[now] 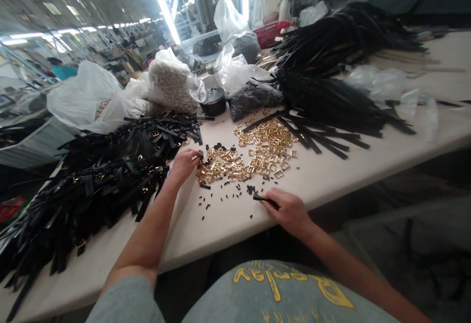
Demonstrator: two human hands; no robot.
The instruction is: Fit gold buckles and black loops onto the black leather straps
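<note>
My left hand [185, 165] is closed, fingertips pinched at a small black piece [200, 154] by the left edge of a heap of gold-coloured buckles [221, 165]. Whether that piece is a loop is too small to tell. Near the table's front edge, my right hand [289, 209] is wrapped round a black strap [259, 198], whose end points left out of the fist. Tiny black bits [237, 189] lie scattered between the hands. Several small black round pieces [220, 146] sit behind the near buckles. A second buckle heap [274, 136] spreads farther back.
Black straps with gold buckles [121, 166] pile up on the left. Loose black straps [331, 102] cover the table's right side. Behind stand a bag of small beige pieces [171, 85], a round black container [214, 101] and a bag of black pieces [253, 98]. A person [270, 2] is beyond.
</note>
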